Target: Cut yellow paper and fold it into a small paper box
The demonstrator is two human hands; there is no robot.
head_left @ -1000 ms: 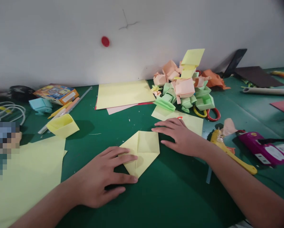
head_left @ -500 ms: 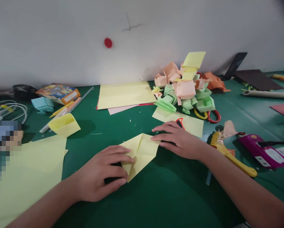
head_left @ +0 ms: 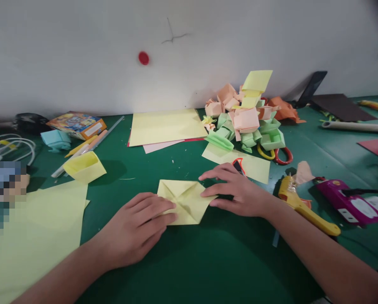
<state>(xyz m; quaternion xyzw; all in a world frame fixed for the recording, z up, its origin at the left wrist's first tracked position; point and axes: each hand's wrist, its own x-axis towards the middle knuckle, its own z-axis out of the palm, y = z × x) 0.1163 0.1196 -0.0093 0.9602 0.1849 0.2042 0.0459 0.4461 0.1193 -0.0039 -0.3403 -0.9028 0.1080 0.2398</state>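
A folded sheet of yellow paper [head_left: 189,202] lies on the green tabletop in front of me, its creases meeting left of its middle and its right end tapering to a point. My left hand [head_left: 144,223] is closed over the paper's left side, fingertips together on its folds; the thumb is mostly hidden. The right corner is pinched by my right hand [head_left: 230,190], the index finger lifted a little apart. Behind my right hand lie a pale yellow sheet [head_left: 258,168] and an orange-and-black object [head_left: 239,165] that it partly covers.
Folded pink, green and yellow paper pieces [head_left: 246,120] are heaped at the back right, by red-handled scissors [head_left: 284,156]. A yellow glue gun [head_left: 303,209] and a purple power strip [head_left: 344,200] lie right. Large yellow sheets [head_left: 43,236] and a yellow paper box [head_left: 86,166] are left.
The folded paper has turned on the table, so its upper edge now runs nearly level. My left fingers have drawn together on it, and my right hand still holds its right corner.
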